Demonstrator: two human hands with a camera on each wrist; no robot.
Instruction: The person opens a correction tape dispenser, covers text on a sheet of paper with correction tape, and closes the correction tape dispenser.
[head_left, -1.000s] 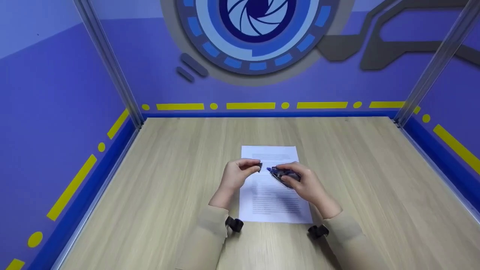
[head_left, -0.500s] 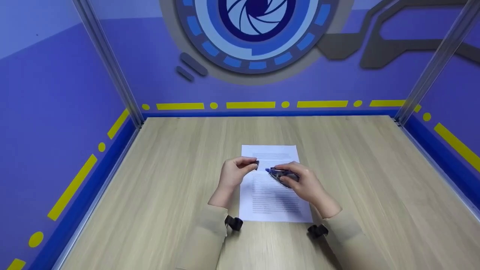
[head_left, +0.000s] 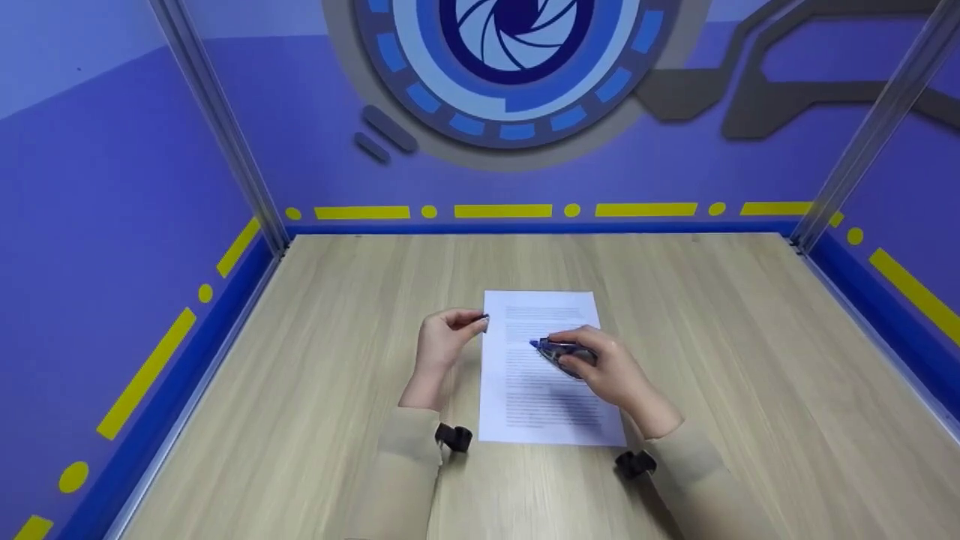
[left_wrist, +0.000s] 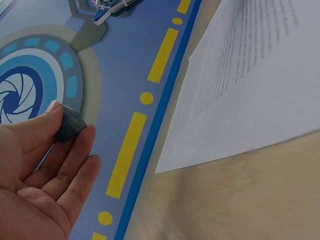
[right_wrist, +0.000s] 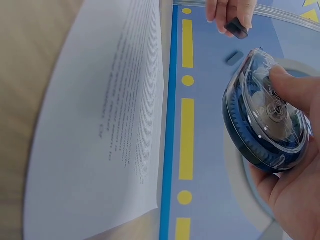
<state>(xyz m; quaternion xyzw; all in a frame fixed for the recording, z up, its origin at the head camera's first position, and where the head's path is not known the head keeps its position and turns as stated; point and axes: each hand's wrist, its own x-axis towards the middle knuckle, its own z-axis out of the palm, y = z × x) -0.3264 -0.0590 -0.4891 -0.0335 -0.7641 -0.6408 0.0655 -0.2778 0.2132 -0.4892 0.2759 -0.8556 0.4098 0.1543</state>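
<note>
In my right hand (head_left: 611, 366) I grip a correction tape dispenser (right_wrist: 265, 112) with a clear casing and blue gear wheels inside. Its blue tip points left, above the printed sheet of paper (head_left: 491, 397). My left hand (head_left: 442, 345) is off to the left, pinching a small dark translucent cap (left_wrist: 71, 123) between thumb and fingers. That hand hovers by the sheet's left edge, and the cap is apart from the dispenser. The sheet lies flat on the table with its text facing up.
The wooden table (head_left: 360, 300) stretches out around the sheet. Blue-purple panels with yellow marks form a back wall (head_left: 510, 180) and side walls. Each sleeved forearm carries a black wrist camera (head_left: 454, 437).
My left hand has moved left with the cap, away from the dispenser. My right hand has stayed nearly still, the dispenser's tip shifting slightly left and down.
</note>
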